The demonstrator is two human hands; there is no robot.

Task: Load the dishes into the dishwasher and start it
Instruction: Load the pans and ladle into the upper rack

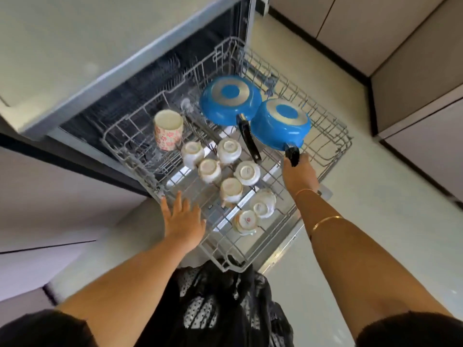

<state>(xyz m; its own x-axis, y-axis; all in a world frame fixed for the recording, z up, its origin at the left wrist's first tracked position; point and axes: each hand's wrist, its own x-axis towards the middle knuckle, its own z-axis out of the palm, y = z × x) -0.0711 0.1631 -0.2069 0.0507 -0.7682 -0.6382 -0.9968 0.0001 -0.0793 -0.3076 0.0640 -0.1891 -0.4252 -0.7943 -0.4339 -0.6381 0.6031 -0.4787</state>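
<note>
The dishwasher's wire rack (333, 146) is pulled out over the open door. Two blue pans lie upside down in it: a larger pan (229, 101) at the back and a smaller pan (280, 123) to its right. My right hand (299, 171) grips the smaller pan's black handle (292, 153). My left hand (183, 219) is spread flat with straight fingers over the rack's near left edge. Several white cups (230, 151) stand upside down in the rack's middle. A floral mug (168, 128) stands at the left.
The dishwasher's dark tub (140, 91) opens under the pale countertop (75, 46). Its open door (278, 254) sticks out below the rack. Cabinet fronts (413, 58) line the right side across a light floor (375, 221).
</note>
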